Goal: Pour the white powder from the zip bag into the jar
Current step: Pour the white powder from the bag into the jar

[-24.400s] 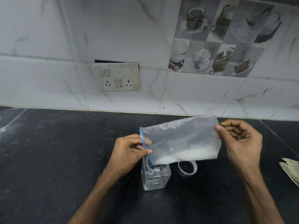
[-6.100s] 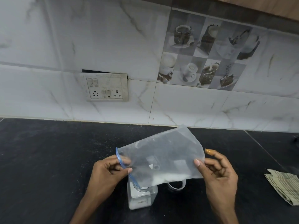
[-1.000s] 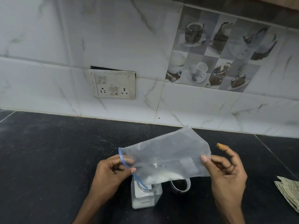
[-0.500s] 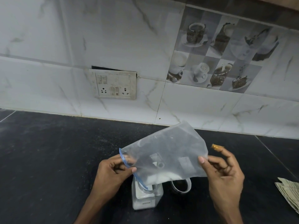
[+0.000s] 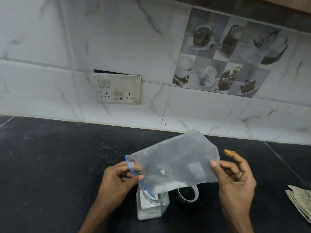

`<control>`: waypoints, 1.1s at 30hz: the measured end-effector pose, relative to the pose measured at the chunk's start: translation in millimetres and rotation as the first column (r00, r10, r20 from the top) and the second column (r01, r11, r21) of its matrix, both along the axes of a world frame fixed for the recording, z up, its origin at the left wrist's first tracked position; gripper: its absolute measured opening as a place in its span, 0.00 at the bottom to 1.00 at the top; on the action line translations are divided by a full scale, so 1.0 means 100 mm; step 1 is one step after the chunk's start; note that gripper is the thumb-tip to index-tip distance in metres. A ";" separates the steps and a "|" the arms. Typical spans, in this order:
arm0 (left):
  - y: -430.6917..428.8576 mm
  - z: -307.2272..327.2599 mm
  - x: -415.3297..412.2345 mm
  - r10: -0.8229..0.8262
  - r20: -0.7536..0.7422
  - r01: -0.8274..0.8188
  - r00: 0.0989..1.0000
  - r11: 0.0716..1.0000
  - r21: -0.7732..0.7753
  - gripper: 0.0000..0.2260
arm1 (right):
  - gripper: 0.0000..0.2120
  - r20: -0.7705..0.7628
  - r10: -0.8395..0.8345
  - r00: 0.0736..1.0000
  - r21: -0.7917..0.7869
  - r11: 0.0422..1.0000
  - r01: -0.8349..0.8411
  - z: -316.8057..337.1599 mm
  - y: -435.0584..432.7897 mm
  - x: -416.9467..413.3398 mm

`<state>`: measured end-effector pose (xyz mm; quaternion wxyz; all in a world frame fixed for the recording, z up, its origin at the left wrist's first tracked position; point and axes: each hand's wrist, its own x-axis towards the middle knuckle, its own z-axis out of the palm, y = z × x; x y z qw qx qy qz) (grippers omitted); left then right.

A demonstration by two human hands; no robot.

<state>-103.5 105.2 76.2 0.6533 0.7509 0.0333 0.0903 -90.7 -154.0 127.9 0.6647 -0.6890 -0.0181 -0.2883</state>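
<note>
A clear zip bag (image 5: 176, 158) with a blue zip edge is held tilted over a square clear jar (image 5: 152, 207) on the black counter. My left hand (image 5: 119, 180) pinches the bag's open mouth right at the jar's opening. My right hand (image 5: 235, 180) grips the raised bottom end of the bag between thumb and fingers. A small heap of white powder (image 5: 168, 185) lies along the bag's lower edge near the mouth. The jar is filled with white powder in its lower part.
The jar's lid (image 5: 187, 193) lies on the counter just right of the jar, partly behind the bag. Folded paper (image 5: 301, 202) sits at the right edge. A switch and socket plate (image 5: 117, 89) is on the tiled wall behind the black counter (image 5: 50, 165).
The jar has filled with powder since the earliest frame and the bag holds much less. Over the last second the bag's bottom end rose a little; both hands keep their grip.
</note>
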 end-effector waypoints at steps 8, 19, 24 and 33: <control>0.03 -0.02 0.00 -0.005 0.016 0.004 1.000 1.000 0.028 0.13 | 0.22 -0.017 0.009 1.000 0.002 1.000 -0.009 0.01 -0.01 0.00; 0.02 -0.01 -0.03 -0.008 0.016 0.008 1.000 0.999 0.035 0.11 | 0.21 -0.025 -0.014 1.000 0.007 1.000 0.014 0.01 0.00 -0.02; 0.02 -0.02 -0.03 -0.007 0.011 0.007 1.000 1.000 0.027 0.12 | 0.21 -0.023 -0.005 1.000 -0.003 1.000 0.005 0.02 0.02 -0.02; 0.03 -0.04 -0.02 -0.003 0.011 0.003 1.000 1.000 0.001 0.10 | 0.21 0.003 -0.020 1.000 -0.007 1.000 0.020 0.05 0.05 -0.03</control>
